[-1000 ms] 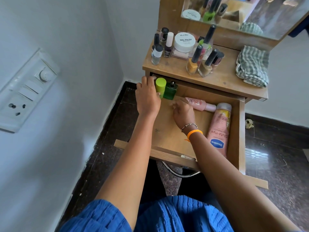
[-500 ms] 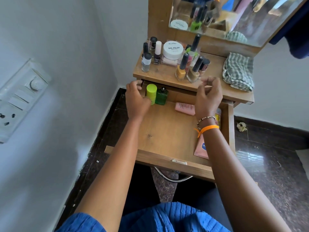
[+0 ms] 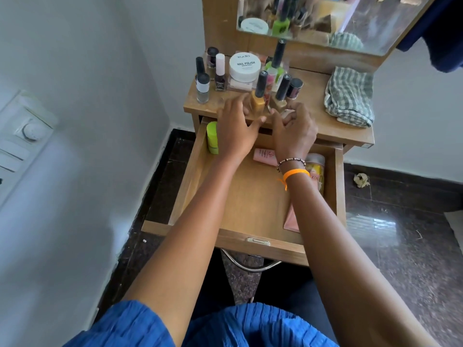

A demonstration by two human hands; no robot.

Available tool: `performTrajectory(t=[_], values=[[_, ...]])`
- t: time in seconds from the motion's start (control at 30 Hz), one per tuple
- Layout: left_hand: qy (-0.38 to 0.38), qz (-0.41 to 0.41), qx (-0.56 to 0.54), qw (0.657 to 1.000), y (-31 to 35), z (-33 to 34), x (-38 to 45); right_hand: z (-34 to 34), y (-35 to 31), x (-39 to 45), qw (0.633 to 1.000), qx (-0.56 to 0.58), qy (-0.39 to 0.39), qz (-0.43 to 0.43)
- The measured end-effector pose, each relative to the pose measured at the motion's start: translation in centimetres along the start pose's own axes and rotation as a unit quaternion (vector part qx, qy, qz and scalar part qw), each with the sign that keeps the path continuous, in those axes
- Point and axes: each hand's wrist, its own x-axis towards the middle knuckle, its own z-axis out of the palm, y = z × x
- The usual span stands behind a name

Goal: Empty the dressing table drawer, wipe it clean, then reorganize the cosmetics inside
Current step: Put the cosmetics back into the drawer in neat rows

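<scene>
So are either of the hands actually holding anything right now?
Cannot tell for sure: the left hand and right hand reach the gold-coloured nail polish bottles, blurred, no firm grip visible.

The table top is carrying nail polish bottles at its left and middle, with a white jar behind them; a checked cloth is lying folded near the right edge.
</scene>
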Motion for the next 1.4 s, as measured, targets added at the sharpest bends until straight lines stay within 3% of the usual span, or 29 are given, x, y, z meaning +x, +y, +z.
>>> performTrajectory(t=[0.23, 0.53, 0.63, 0.8, 0.93, 1.03, 1.23, 1.4], values=[[-0.008, -0.046, 0.092, 0.995, 0.7, 0.4, 0.9, 0.3, 0.1, 0.5, 0.999, -0.026, -0.004, 0.021], [-0.029, -0.062, 0.085, 0.994, 0.9, 0.0, 1.1, -0.3, -0.3, 0.2, 0.998, -0.049, -0.033, 0.008], [-0.038, -0.058, 0.048, 0.996, 0.9, -0.6, 0.9, -0.7, -0.3, 0.0, 0.998, -0.036, -0.047, -0.005], [-0.085, -0.053, -0.087, 0.991, 1.2, -4.2, -1.4, -2.2, 0.6, -2.6, 0.996, 0.078, -0.053, -0.009], [-0.127, -0.073, -0.075, 0.986, 0.0, -7.2, -4.6, -3.5, 0.8, -6.0, 0.986, 0.059, -0.15, -0.049], [-0.173, -0.042, -0.033, 0.983, -1.2, -9.1, -6.0, -3.0, 0.1, -7.2, 0.963, 0.012, -0.258, -0.083], [-0.275, -0.021, 0.132, 0.952, -2.6, -11.2, -7.5, -1.0, -1.1, -8.4, 0.873, -0.153, -0.459, -0.069], [-0.295, 0.077, 0.32, 0.897, -3.5, -11.0, -9.0, -0.3, -0.9, -9.7, 0.842, -0.192, -0.502, -0.054]])
